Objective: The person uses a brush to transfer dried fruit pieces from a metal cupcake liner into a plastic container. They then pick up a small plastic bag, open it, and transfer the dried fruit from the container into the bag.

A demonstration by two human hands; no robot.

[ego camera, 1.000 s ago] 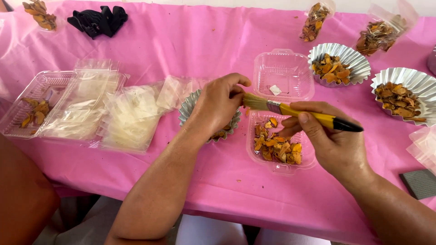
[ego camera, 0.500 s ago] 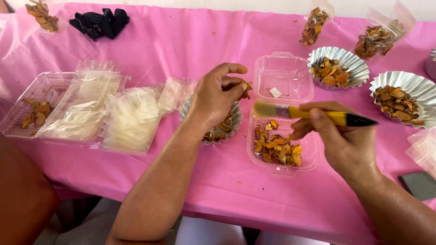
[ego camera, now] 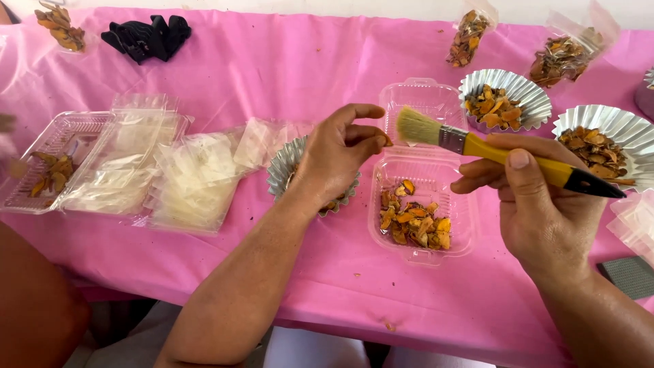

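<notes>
While the left hand [ego camera: 337,160] is held above a fluted foil cup [ego camera: 283,170], its thumb and forefinger are pinched on a small orange piece [ego camera: 388,142] — too small to be told apart clearly — just beside the bristles of a paintbrush [ego camera: 504,153]. The brush is gripped by the right hand [ego camera: 538,204], fingers clenched round its yellow handle, the bristles turned toward the pinched piece, seemingly so that it can be dusted over the open clear clamshell box [ego camera: 422,204]. Orange and brown dried chips are heaped in the near half of that box; its lid half lies bare behind. Similar chips are held in two more foil cups [ego camera: 504,102] at the far right and in two clear bags [ego camera: 470,31] beyond them. To the left, a stack of empty clear pouches [ego camera: 197,180] is laid beside another clamshell tray [ego camera: 54,163] with a few chips in it. Everything is set on a pink tablecloth [ego camera: 272,61] — a black object [ego camera: 146,37] lies at its far edge.
</notes>
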